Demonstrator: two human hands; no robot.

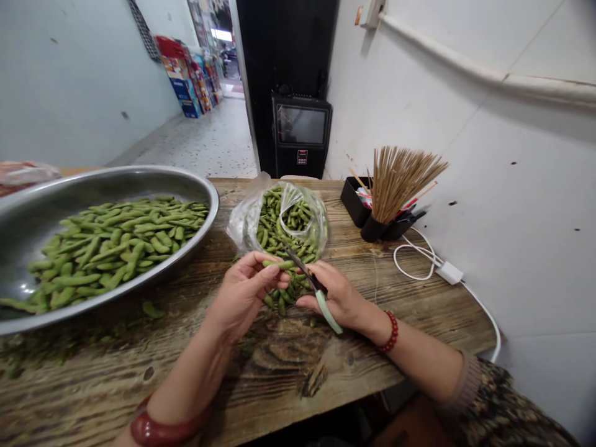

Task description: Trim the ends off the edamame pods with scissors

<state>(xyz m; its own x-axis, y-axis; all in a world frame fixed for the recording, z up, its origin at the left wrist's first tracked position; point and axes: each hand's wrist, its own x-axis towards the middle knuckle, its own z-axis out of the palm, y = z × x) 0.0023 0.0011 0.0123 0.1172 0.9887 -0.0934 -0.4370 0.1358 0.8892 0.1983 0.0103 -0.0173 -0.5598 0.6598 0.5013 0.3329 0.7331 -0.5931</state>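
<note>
Between the thumb and fingers of my left hand [251, 282] is a green edamame pod [282, 264], its far end pointing right. My right hand [339, 295] grips scissors [327, 309] with pale green handles, and their dark blades lie at the pod's right end. Just beyond both hands sits a clear plastic bag [239, 218] full of edamame pods, some spilling from its near side onto the table. A large metal basin [212, 197] on the left holds a broad heap of edamame pods [121, 245].
Green trimmings [84, 338] are scattered on the wooden table [186, 372] below the basin. At the right back stand a black holder [354, 202] and a bundle of wooden skewers [400, 180]. A white cable [484, 307] with an adapter runs along the right edge by the wall.
</note>
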